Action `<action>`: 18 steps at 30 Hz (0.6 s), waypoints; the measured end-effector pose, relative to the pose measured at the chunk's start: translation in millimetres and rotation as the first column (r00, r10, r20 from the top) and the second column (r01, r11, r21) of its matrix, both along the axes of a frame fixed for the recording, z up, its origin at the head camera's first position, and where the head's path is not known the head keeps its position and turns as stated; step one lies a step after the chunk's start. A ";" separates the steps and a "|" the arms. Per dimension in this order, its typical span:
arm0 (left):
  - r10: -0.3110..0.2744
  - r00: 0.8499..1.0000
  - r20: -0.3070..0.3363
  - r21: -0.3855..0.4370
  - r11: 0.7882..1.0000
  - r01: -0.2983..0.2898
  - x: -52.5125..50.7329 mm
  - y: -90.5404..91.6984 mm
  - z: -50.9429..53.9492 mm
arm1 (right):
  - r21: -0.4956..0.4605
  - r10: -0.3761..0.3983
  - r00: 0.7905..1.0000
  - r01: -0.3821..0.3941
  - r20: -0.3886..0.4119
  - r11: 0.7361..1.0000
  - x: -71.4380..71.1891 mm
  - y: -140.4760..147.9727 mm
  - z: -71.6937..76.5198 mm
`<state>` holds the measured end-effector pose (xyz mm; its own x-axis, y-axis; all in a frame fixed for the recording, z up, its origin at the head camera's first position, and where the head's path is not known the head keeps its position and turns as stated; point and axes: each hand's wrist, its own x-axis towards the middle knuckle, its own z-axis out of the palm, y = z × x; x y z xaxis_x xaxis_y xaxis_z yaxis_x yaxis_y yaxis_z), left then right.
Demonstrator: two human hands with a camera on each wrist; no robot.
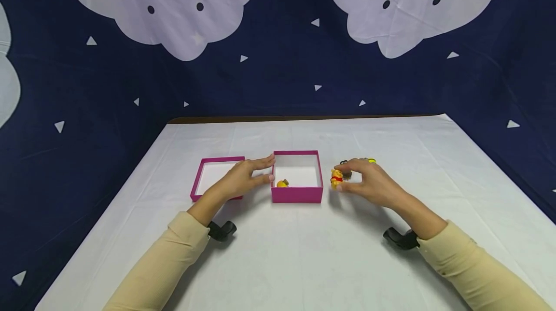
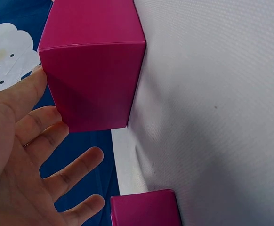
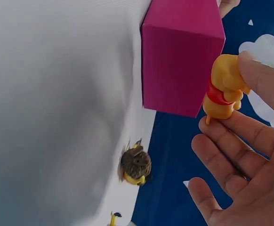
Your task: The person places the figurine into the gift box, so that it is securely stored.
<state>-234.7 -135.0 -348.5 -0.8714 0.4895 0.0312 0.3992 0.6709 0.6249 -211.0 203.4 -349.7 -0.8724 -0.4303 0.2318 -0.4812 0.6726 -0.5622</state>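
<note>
A yellow bear figurine (image 1: 336,179) in a red shirt is pinched between thumb and fingers of my right hand (image 1: 374,183). In the right wrist view the bear figurine (image 3: 221,87) is held up beside the magenta box (image 3: 181,70). That box (image 1: 297,195), white inside, stands open-topped between both hands. My left hand (image 1: 241,178) touches its left side with fingers extended; the left wrist view has the fingertips against the box wall (image 2: 92,84). Inside the box, near its front left corner, lies a small yellow-and-brown toy (image 1: 282,183), partly hidden by the front wall.
A magenta-rimmed lid (image 1: 221,159) lies left of the box, partly behind my left hand. Beyond my right hand are a brown-and-yellow toy (image 3: 136,165) and a small yellow-and-black item (image 3: 113,218), cut off by the frame. A white cloth (image 1: 304,253) covers the table.
</note>
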 end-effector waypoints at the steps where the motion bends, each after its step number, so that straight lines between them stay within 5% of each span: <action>1: 0.000 1.000 0.001 0.000 1.000 0.000 -0.2 0.1 -0.1 | -0.003 0.004 1.000 -0.004 -0.003 1.000 -0.4 -1.4 0.2; 18: -0.004 1.000 0.001 0.010 1.000 0.004 -0.9 0.3 -0.9 | 0.012 -0.013 0.999 0.013 0.050 1.000 -3.7 -17.4 8.4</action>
